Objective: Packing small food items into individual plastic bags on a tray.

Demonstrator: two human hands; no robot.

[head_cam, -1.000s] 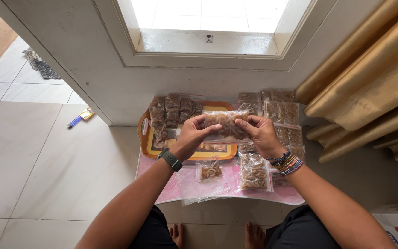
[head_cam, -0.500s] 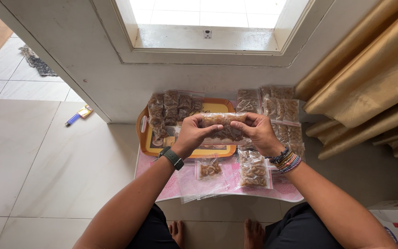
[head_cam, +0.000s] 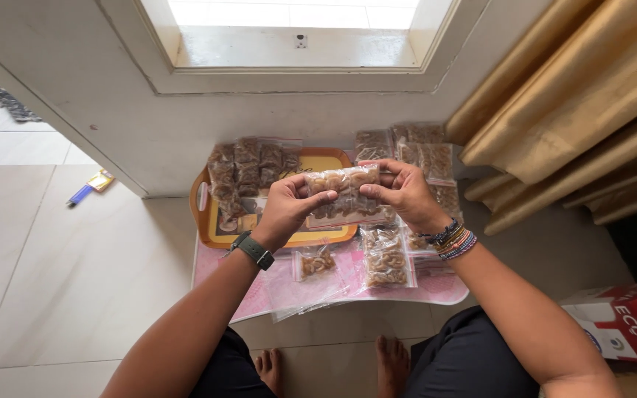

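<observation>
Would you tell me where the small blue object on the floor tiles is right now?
In the head view the blue object lies on the floor tiles at the left, beside a small yellow item, near the wall's base and left of the tray.

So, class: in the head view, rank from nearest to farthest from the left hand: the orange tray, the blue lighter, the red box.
From the left hand:
1. Orange tray, just beneath it.
2. Blue lighter, on the floor, left.
3. Red box, far right.

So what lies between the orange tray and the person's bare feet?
In the head view, a pink mat with two small clear snack bags and empty clear bags lies between orange tray and feet.
</observation>
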